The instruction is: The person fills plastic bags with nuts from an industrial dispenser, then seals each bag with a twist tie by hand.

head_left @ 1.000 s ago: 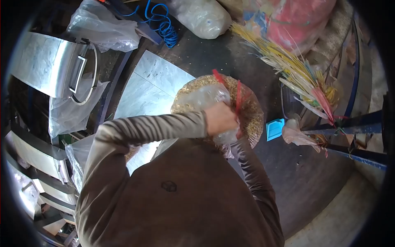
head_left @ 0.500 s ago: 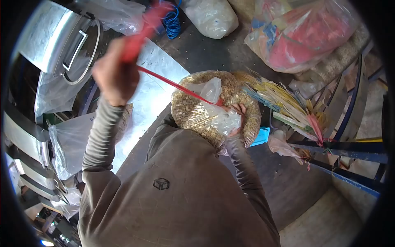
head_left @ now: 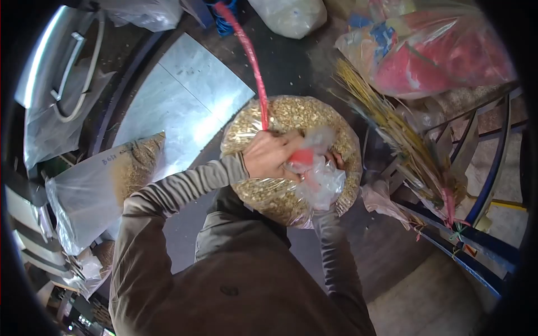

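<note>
A clear plastic bag full of small tan pieces (head_left: 280,120) stands in front of me. Its gathered neck (head_left: 322,173) sticks up at the near right side. My left hand (head_left: 270,155) rests on top of the bag, fingers closed on a red strap (head_left: 253,61) that runs up and away from the neck. My right hand (head_left: 334,162) is mostly hidden behind the bunched plastic and grips the bag's neck from the right.
A second, partly filled clear bag (head_left: 106,185) lies at the left. A flat metal sheet (head_left: 179,101) lies beyond it. A bundle of yellow strips (head_left: 392,134) and a bag of red material (head_left: 443,53) sit at the right, above blue metal bars (head_left: 476,246).
My left hand has come down from high at the left, where it pulled the red strap taut, back onto the bag's neck. The strap now trails upward.
</note>
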A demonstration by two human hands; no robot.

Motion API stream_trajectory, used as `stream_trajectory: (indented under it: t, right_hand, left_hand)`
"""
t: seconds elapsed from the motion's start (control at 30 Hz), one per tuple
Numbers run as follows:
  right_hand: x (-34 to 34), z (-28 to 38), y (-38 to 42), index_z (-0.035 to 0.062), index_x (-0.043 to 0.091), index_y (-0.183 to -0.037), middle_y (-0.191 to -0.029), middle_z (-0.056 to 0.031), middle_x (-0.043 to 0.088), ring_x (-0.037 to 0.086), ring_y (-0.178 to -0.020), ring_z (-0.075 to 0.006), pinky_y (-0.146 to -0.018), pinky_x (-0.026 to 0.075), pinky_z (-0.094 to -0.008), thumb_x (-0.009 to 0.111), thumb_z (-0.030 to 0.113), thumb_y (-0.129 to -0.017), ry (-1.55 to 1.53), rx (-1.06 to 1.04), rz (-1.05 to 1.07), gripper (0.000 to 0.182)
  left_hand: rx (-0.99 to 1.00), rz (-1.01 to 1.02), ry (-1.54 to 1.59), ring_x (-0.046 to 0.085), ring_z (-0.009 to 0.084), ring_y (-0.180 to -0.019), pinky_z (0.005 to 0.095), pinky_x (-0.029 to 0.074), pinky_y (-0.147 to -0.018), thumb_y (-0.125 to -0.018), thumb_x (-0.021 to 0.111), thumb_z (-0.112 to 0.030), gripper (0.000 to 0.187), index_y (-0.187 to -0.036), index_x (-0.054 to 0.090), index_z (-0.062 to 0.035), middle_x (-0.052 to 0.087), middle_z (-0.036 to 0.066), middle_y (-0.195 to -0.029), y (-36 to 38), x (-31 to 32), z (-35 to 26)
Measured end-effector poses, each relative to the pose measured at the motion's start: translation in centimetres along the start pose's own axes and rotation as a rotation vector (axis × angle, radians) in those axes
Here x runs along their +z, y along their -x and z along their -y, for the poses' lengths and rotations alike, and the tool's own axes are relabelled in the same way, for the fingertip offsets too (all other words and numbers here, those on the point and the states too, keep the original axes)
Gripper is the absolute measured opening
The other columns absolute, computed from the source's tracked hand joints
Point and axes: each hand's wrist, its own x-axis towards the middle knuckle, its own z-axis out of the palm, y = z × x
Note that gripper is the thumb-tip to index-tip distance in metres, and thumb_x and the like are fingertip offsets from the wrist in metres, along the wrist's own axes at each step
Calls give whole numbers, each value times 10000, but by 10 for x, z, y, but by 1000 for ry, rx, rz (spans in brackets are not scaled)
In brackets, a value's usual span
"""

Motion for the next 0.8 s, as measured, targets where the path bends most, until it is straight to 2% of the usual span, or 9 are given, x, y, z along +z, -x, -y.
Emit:
stream_trajectory:
  t: [0.07,0.1,0.13,0.17,0.2,0.27,0.4,0.47,0.8]
  right_hand:
    - [7,-10,16,157,711,-1133,-1288,-49,679,557,-1338,-235,-1166,291,-472,680,361,-859,-126,89,42,344]
    - [10,-17,26,154,712,-1154,-1333,-54,666,511,-1389,-220,-1169,278,-466,645,360,-886,-178,140,145,344]
    - [15,-24,33,151,713,-1174,-1378,-59,654,464,-1440,-205,-1172,265,-459,610,358,-913,-233,189,238,349]
    - [38,-19,51,136,693,-1240,-1435,-78,626,455,-1454,-212,-1163,262,-462,554,335,-949,-863,684,166,378]
    - [34,-17,37,136,693,-1240,-1435,-78,626,455,-1454,-212,-1163,262,-462,554,335,-949,-862,707,169,378]
    - [4,-10,7,150,683,-1266,-1407,-72,643,536,-1389,-232,-1153,260,-465,534,352,-949,73,-81,295,405]
    - [-15,4,4,114,595,-1363,-1389,-101,643,547,-1365,-230,-1137,308,-469,573,240,-973,-22,25,280,410]
    - [39,-37,-63,110,577,-1377,-1383,-103,644,552,-1355,-230,-1127,321,-465,580,229,-971,-102,81,265,423]
    - [-9,18,1,91,487,-1447,-1352,-113,650,577,-1303,-228,-1076,387,-441,613,172,-962,-571,344,177,508]
  left_hand:
    - [96,-7,146,693,291,-710,416,549,-596,-712,811,-476,562,-920,646,20,671,119,-875,-6,22,2]
    - [262,-200,211,665,240,-602,389,515,-526,-721,761,-314,331,-802,660,-10,614,68,-651,-11,13,4]
    - [262,-196,237,665,240,-602,389,515,-526,-721,761,-314,331,-802,660,-10,614,68,-651,-12,12,3]
    - [353,-187,233,624,227,-594,376,484,-516,-670,735,-296,308,-770,625,-26,560,54,-660,-12,11,2]
    - [443,-169,237,583,213,-586,363,453,-506,-618,709,-277,289,-738,590,-43,507,41,-668,-11,9,1]
    - [561,-243,294,550,176,-559,341,437,-483,-603,702,-236,247,-665,538,-62,495,24,-665,-26,13,-5]
    - [844,-131,341,578,165,-540,370,492,-497,-582,684,-239,195,-617,637,-54,551,28,-600,-67,4,-14]
    - [1290,23,-9,684,225,-570,399,530,-483,-667,720,-176,92,-635,698,-92,658,42,-602,-89,-4,-19]
    - [1681,53,181,710,265,-574,399,549,-510,-760,703,-225,224,-572,708,-102,649,76,-533,-145,-5,-20]
